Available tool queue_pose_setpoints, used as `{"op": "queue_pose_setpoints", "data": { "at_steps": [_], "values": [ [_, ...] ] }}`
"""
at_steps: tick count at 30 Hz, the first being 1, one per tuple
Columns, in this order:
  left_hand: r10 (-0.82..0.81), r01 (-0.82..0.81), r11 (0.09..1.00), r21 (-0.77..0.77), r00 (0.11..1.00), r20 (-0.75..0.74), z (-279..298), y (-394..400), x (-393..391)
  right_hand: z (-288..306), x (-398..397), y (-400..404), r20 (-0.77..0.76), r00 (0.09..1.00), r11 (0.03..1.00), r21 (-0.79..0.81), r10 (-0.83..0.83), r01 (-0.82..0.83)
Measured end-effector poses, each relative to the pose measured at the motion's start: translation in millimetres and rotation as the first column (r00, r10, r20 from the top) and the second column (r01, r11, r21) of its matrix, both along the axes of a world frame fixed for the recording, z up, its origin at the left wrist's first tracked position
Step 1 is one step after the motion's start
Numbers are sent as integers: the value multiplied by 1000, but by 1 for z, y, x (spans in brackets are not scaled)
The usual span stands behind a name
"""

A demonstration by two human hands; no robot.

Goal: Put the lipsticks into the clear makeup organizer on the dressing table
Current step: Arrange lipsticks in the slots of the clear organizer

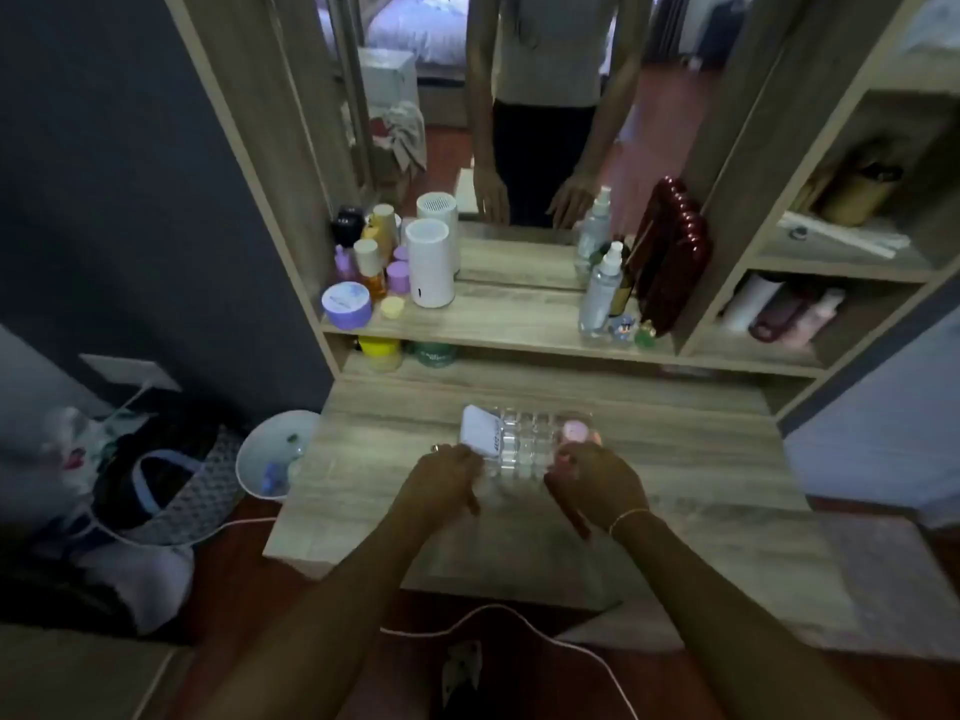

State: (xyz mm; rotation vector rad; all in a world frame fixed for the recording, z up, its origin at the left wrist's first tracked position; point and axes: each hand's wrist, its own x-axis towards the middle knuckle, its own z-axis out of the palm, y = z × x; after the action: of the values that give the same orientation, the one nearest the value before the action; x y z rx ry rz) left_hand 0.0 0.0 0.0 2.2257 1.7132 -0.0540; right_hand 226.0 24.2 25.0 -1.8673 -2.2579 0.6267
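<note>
The clear makeup organizer (525, 440) lies on the wooden dressing table (701, 475), with rows of small empty cells showing through. A white box (480, 431) rests in its left end and a pink round item (576, 431) in its right end. My left hand (448, 476) is closed on the organizer's near left corner, beside the white box. My right hand (597, 480) is closed on the near right corner, below the pink item. The picture is blurred, and I cannot make out any lipstick for certain.
On the shelf under the mirror stand a white cylinder (430, 262), several jars and bottles (347, 304) at the left, and spray bottles (602, 288) with a red padded case (672, 252) at the right. A white bin (270, 454) and bags sit left of the table; a cable (519, 623) crosses the floor.
</note>
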Motion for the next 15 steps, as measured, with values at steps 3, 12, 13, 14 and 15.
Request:
{"op": "queue_pose_setpoints", "data": {
  "at_steps": [3, 12, 13, 14, 15],
  "values": [
    [-132, 134, 990, 42, 990, -44, -12, -4, 5, -16, 2, -10, -25, 999, 999, -6, 36, -36],
    [-307, 330, 937, 111, 934, -182, -42, 8, 2, -53, -6, -13, -31, 999, 990, -140, -41, 37],
    [-315, 341, 932, 121, 930, -191, -42, 9, 0, -56, -6, -12, -34, 998, 987, -149, -58, 52],
    [-325, 352, 928, 121, 925, -195, -43, 11, -2, -58, -7, -11, -28, 997, 985, -158, -69, 64],
    [-337, 364, 925, 110, 919, -204, -43, 13, -3, -60, -8, -10, -16, 997, 983, -166, -78, 74]
  ]
}}
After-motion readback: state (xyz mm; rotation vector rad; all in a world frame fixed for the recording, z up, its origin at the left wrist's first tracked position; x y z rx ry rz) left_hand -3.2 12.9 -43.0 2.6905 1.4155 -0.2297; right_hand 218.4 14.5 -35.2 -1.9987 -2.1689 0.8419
